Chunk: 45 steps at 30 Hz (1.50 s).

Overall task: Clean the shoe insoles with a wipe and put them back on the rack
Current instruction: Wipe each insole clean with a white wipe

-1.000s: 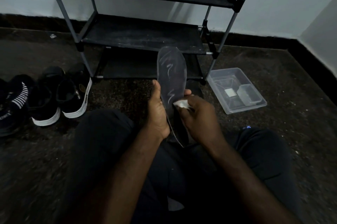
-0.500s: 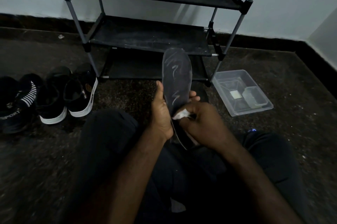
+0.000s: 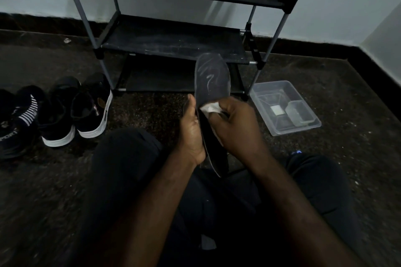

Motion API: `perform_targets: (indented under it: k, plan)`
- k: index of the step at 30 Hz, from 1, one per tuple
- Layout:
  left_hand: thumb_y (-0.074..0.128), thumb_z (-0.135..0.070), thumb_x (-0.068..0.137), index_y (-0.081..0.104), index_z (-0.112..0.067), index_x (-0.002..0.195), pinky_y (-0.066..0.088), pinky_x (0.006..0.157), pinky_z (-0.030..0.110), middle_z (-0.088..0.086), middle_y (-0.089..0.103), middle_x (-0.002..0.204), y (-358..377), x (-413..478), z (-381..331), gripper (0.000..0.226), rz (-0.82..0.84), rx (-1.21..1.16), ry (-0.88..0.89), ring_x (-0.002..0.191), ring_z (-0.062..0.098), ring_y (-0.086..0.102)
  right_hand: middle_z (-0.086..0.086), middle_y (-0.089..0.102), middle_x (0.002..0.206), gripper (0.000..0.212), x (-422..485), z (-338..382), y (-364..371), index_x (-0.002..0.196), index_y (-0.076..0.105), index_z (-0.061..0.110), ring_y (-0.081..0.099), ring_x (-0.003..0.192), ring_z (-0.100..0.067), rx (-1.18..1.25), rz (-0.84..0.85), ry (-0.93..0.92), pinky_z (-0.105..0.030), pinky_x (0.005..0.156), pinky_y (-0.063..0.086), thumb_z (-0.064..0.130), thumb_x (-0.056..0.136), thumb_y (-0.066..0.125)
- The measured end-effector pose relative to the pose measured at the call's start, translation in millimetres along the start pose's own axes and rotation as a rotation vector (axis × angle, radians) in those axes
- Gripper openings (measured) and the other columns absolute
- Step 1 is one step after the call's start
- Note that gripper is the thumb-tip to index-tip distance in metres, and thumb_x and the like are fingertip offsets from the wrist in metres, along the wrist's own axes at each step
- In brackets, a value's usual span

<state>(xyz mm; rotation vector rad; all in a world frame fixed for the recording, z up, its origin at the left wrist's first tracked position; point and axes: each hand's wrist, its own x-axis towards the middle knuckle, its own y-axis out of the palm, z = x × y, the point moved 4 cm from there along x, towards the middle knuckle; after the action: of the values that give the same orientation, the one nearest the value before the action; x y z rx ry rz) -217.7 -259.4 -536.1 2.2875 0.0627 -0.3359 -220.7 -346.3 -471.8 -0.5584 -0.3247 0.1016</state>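
Head view, left hand (image 3: 192, 131) gripping insole (image 3: 211, 77), right hand (image 3: 235, 124) pinching wipe (image 3: 209, 107)

Both forearms (image 3: 152, 190) reach forward, close together. The left hand (image 3: 192, 129) grips the insole (image 3: 211, 77) upright, thumb raised; the right hand (image 3: 236, 127) pinches a wipe (image 3: 210, 107) against it.

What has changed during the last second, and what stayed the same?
The right hand slid the wipe down the insole, then back up toward its toe end. The left hand kept gripping the insole; shoes, rack and clear box did not move.
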Motion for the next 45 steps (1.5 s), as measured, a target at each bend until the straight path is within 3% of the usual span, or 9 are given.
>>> perform_targets:
  k: [6,11,17,20,25,30,36,41,45]
  plan:
    - [0.031,-0.056,0.1,0.072,-0.007,0.108,0.056,0.083,0.031,0.014,0.072,0.11,-3,0,-4,0.063,-0.037,0.014,0.035,0.102,0.023,0.069,0.0,0.07,0.072,0.012,-2,-2,8,0.075,0.072,0.008,0.066,0.067,-0.01,-0.064,0.216,-0.014,-0.037,0.064,0.055,0.017,0.079,0.065]
    - [0.029,-0.058,0.099,0.067,-0.007,0.115,0.056,0.084,0.034,0.016,0.069,0.115,0,-2,-2,0.066,0.009,0.016,0.012,0.107,0.025,0.067,0.003,0.071,0.087,0.014,14,7,-1,0.097,0.076,0.011,0.066,0.081,-0.005,-0.074,0.024,-0.041,-0.022,0.074,0.053,0.014,0.087,0.067]
    - [0.031,-0.063,0.095,0.067,0.002,0.113,0.05,0.096,0.043,0.021,0.068,0.106,-7,2,-6,0.076,-0.029,0.058,0.03,0.1,0.032,0.066,0.002,0.072,0.095,0.023,-12,-2,14,0.1,0.076,0.016,0.066,0.087,-0.006,-0.099,0.209,-0.116,-0.024,0.08,0.053,0.004,0.084,0.064]
    - [0.028,-0.064,0.095,0.065,0.002,0.113,0.052,0.088,0.044,0.022,0.065,0.098,-5,4,-6,0.078,-0.025,0.013,0.033,0.089,0.032,0.065,0.006,0.074,0.09,0.016,-22,-13,7,0.095,0.078,0.014,0.068,0.082,-0.002,-0.038,0.313,-0.052,-0.025,0.076,0.055,0.01,0.085,0.067]
    - [0.027,-0.067,0.094,0.074,-0.003,0.099,0.053,0.089,0.042,0.021,0.068,0.101,-2,5,0,0.081,0.032,0.003,0.012,0.094,0.032,0.066,0.001,0.073,0.093,0.017,-13,-23,-10,0.099,0.076,0.01,0.061,0.085,0.002,-0.062,-0.01,0.009,-0.002,0.075,0.041,0.011,0.085,0.067]
    - [0.031,-0.069,0.088,0.058,0.0,0.129,0.046,0.102,0.054,0.026,0.064,0.114,-3,3,-6,0.085,0.036,-0.03,0.043,0.11,0.041,0.061,-0.001,0.065,0.099,0.022,-36,-15,20,0.109,0.074,0.012,0.061,0.089,-0.01,-0.199,0.162,-0.215,-0.014,0.077,0.045,0.011,0.089,0.064]
    - [0.034,-0.055,0.097,0.064,-0.001,0.115,0.059,0.082,0.039,0.02,0.068,0.102,3,-1,-5,0.065,0.015,0.027,0.002,0.093,0.03,0.069,-0.006,0.065,0.098,0.019,-28,-36,6,0.104,0.075,0.007,0.061,0.087,-0.017,-0.307,-0.081,-0.113,-0.01,0.076,0.037,0.008,0.091,0.062]
    - [0.03,-0.058,0.097,0.06,0.0,0.124,0.053,0.091,0.045,0.022,0.066,0.109,-1,1,-7,0.071,-0.022,0.017,0.006,0.097,0.033,0.068,-0.011,0.063,0.094,0.022,-40,-23,21,0.109,0.071,0.006,0.062,0.082,-0.025,-0.374,0.125,-0.271,-0.038,0.069,0.054,0.015,0.095,0.056]
    - [0.028,-0.06,0.097,0.065,-0.002,0.112,0.06,0.078,0.039,0.019,0.071,0.097,0,1,-3,0.07,-0.019,0.023,-0.026,0.088,0.029,0.07,-0.014,0.063,0.098,0.021,-24,-39,0,0.106,0.073,0.004,0.06,0.089,-0.027,-0.338,-0.01,-0.127,-0.023,0.077,0.041,0.003,0.089,0.061]
